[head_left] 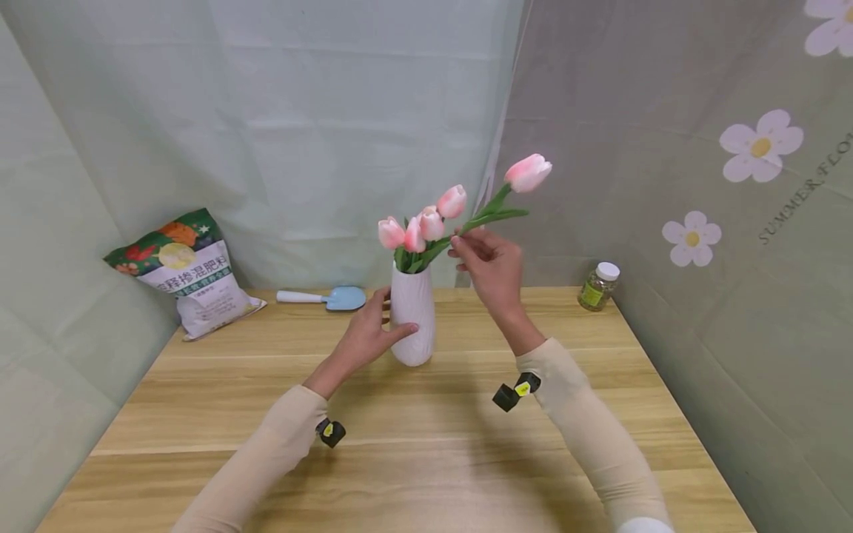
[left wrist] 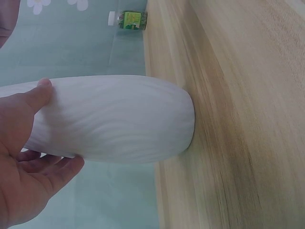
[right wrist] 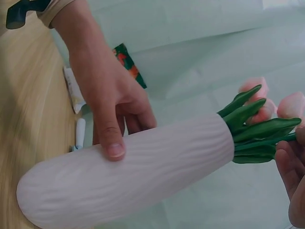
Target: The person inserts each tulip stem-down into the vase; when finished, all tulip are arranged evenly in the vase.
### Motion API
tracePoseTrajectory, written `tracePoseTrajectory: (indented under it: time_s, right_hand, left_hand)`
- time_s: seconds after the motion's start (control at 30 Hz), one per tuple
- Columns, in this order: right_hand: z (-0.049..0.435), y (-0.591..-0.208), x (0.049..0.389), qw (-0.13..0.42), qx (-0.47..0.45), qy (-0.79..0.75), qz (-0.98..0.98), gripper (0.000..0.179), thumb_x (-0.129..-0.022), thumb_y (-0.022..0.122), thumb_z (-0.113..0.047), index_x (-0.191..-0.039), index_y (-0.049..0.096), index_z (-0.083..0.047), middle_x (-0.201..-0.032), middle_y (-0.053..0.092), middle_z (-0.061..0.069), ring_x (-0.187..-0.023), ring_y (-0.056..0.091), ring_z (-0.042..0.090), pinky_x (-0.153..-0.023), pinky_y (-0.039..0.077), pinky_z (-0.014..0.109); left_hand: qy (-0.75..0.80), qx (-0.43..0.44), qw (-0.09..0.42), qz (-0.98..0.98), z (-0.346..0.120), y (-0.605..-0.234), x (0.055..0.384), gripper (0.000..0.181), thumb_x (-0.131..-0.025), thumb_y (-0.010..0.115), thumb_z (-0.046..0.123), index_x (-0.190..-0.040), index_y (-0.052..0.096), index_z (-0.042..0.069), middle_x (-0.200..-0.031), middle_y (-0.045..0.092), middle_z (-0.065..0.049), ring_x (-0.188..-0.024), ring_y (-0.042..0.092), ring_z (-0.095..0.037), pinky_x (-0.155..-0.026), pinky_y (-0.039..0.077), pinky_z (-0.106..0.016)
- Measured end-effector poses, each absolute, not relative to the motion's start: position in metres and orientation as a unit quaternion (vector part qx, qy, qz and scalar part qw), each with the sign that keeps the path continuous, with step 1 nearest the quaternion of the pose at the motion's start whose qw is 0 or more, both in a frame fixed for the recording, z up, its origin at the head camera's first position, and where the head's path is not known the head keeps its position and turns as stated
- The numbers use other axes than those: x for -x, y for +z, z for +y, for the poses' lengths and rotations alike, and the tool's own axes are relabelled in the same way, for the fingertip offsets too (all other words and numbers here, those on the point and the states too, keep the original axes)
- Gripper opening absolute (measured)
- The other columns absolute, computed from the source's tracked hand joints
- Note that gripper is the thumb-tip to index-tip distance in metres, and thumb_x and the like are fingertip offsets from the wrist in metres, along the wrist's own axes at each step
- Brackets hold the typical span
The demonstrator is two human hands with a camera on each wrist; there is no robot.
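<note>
A white ribbed vase [head_left: 412,318] stands on the wooden table, several pink tulips [head_left: 415,234] with green leaves rising from its mouth. My left hand [head_left: 365,331] holds the vase around its side, thumb across the front and fingers behind. In the left wrist view the vase [left wrist: 119,119] rests its base on the tabletop. My right hand [head_left: 492,268] pinches the stem of one more tulip [head_left: 529,173], which leans out to the upper right. The right wrist view shows this green stem [right wrist: 267,141] running into the vase mouth between the fingertips and the other leaves.
A fertilizer bag [head_left: 206,285] leans at the back left of the table [head_left: 413,474]. Beside it lies a small trowel [head_left: 344,297] with a light blue blade and white handle. A white-capped jar [head_left: 598,287] stands at the back right. Cloth walls enclose the table.
</note>
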State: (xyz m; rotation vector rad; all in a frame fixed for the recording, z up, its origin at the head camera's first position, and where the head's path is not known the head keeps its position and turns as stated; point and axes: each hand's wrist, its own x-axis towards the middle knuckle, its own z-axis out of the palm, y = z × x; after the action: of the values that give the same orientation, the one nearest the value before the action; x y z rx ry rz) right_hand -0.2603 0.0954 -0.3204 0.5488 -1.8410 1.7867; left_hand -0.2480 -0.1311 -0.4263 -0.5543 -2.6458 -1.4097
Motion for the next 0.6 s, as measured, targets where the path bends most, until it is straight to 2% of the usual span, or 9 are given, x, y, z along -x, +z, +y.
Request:
tracePoseTrajectory:
  time_s: [0.13, 0.27, 0.4, 0.47, 0.6]
  right_hand:
    - [0.09, -0.314, 0.251, 0.248, -0.204, 0.65, -0.689, 0.017, -0.093, 0.071, 0.003, -0.106, 0.072, 0.014, -0.096, 0.073, 0.031, -0.075, 0.073, 0.007, -0.063, 0.062, 0.023]
    - [0.085, -0.31, 0.242, 0.234, -0.197, 0.644, -0.701, 0.017, -0.094, 0.07, 0.004, -0.107, 0.072, 0.014, -0.093, 0.073, 0.029, -0.078, 0.075, 0.022, -0.065, 0.063, 0.024]
    - [0.083, -0.321, 0.25, 0.222, -0.186, 0.635, -0.716, 0.019, -0.095, 0.07, 0.002, -0.11, 0.072, 0.013, -0.092, 0.073, 0.029, -0.083, 0.074, 0.036, -0.067, 0.063, 0.023]
    - [0.082, -0.329, 0.257, 0.22, -0.18, 0.633, -0.72, 0.02, -0.095, 0.07, 0.0, -0.111, 0.072, 0.012, -0.093, 0.073, 0.03, -0.083, 0.074, 0.034, -0.066, 0.063, 0.023]
    - [0.081, -0.342, 0.268, 0.228, -0.184, 0.628, -0.721, 0.022, -0.095, 0.073, -0.006, -0.112, 0.074, 0.008, -0.091, 0.074, 0.027, -0.076, 0.073, 0.017, -0.065, 0.062, 0.023]
  left_hand:
    - [-0.459, 0.178, 0.047, -0.869, -0.131, -0.428, 0.249, 0.088, -0.09, 0.08, 0.041, -0.153, 0.035, 0.0, -0.148, 0.049, -0.019, -0.134, 0.052, -0.035, -0.104, 0.054, -0.049]
    - [-0.458, 0.175, 0.049, -0.87, -0.131, -0.428, 0.249, 0.086, -0.09, 0.08, 0.042, -0.152, 0.036, 0.001, -0.148, 0.049, -0.018, -0.134, 0.053, -0.034, -0.104, 0.054, -0.047]
    - [-0.462, 0.178, 0.049, -0.868, -0.132, -0.429, 0.249, 0.087, -0.09, 0.08, 0.042, -0.152, 0.036, 0.001, -0.147, 0.049, -0.018, -0.134, 0.052, -0.035, -0.104, 0.054, -0.048]
    - [-0.463, 0.18, 0.048, -0.867, -0.132, -0.429, 0.25, 0.086, -0.09, 0.08, 0.042, -0.152, 0.036, 0.001, -0.147, 0.049, -0.018, -0.134, 0.052, -0.035, -0.105, 0.054, -0.048]
    - [-0.464, 0.18, 0.048, -0.866, -0.132, -0.429, 0.249, 0.087, -0.09, 0.079, 0.042, -0.153, 0.035, 0.001, -0.147, 0.049, -0.018, -0.134, 0.052, -0.034, -0.104, 0.054, -0.048]
